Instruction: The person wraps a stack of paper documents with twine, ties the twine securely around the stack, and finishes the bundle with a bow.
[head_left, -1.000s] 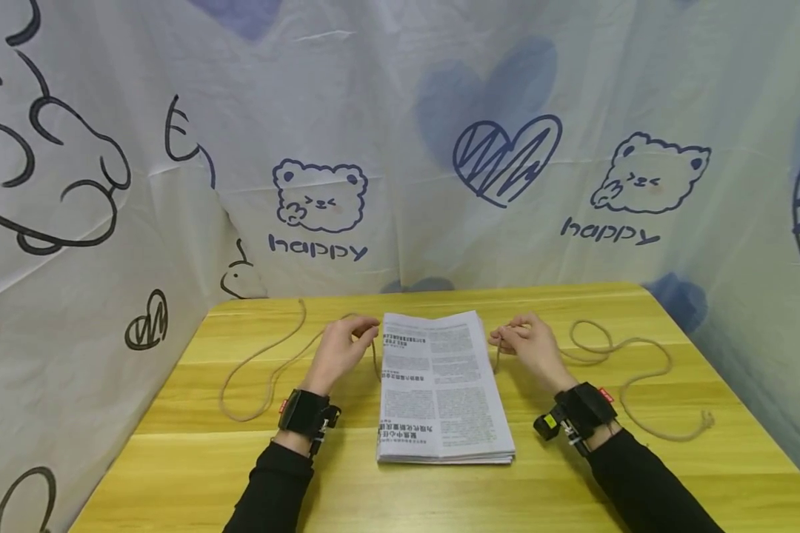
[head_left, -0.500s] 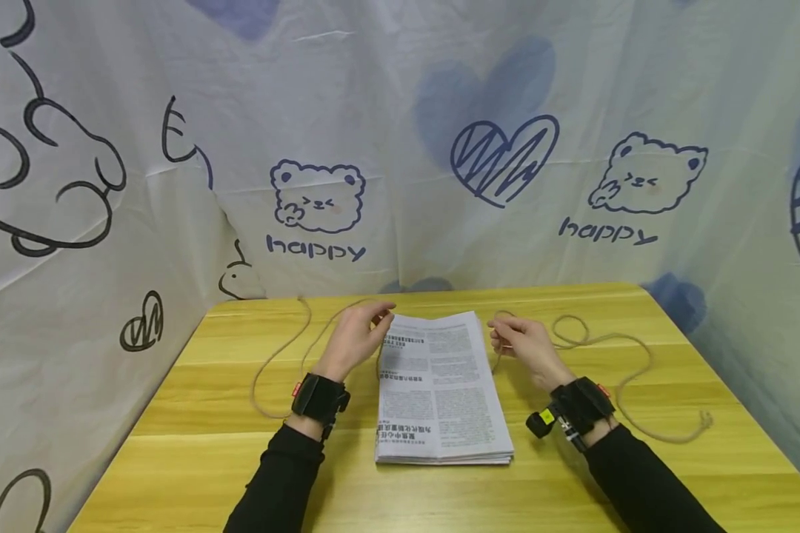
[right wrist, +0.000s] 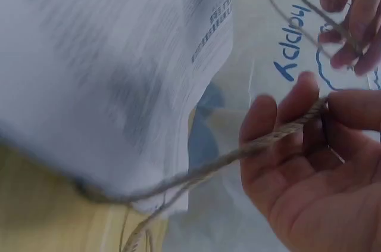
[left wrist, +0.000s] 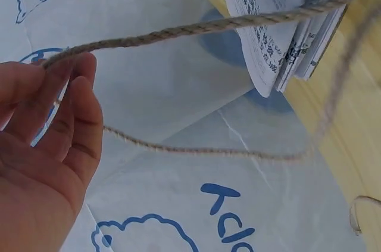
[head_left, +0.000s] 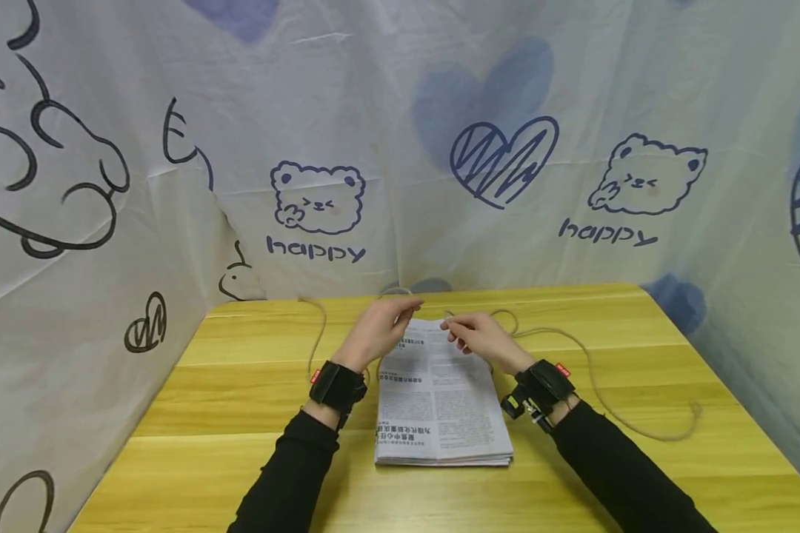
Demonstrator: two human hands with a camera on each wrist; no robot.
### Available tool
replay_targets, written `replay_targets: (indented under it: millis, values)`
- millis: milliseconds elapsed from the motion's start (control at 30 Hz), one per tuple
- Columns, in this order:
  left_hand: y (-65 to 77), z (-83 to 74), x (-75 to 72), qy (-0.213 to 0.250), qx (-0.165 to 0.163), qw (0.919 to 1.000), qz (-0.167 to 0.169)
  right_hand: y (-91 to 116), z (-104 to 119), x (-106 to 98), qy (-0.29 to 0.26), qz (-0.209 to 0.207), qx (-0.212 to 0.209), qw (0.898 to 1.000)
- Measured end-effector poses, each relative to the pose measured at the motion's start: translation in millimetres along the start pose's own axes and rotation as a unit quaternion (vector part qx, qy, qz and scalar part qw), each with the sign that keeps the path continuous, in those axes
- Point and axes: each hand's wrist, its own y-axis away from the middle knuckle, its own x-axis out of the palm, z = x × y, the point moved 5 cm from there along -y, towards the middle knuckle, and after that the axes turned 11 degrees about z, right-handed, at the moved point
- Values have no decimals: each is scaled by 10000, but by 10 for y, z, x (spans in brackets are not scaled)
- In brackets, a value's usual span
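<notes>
A stack of folded newspapers lies on the table, with a thin brown rope coming out from beneath it on both sides. Above the stack's far left corner, my left hand pinches one length of the rope between thumb and fingers; the left wrist view shows it stretching from the fingertips to the papers. Over the far right part, my right hand pinches the other length, which the right wrist view shows as a twisted rope running down under the stack. The two hands are close together but apart.
The rope's right tail curves across the yellow wooden table to a frayed end. Its left tail lies near the left forearm. A printed cloth hangs behind and at both sides.
Both hands have moved inward from the stack's sides to above its far end, drawing the rope lengths along. The tails have slid inward, and the newspapers have stayed in place.
</notes>
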Motion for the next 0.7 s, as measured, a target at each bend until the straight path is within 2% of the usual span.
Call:
replay_targets:
  millis: [233, 400, 533, 700]
  values:
    - [-92, -51, 75, -191, 171, 9984, 500, -173, 96, 143, -216, 729, -77, 9971]
    - [-119, -62, 161, -207, 169, 9955, 909, -257, 64, 207, -736, 1006, -3, 9922]
    - [-123, -71, 218, -99, 179, 9937, 1098, -280, 49, 237, -1157, 1043, 17, 9878]
    - [-115, -85, 231, -55, 221, 9946, 1014, -307, 44, 256, -1458, 687, 51, 9869]
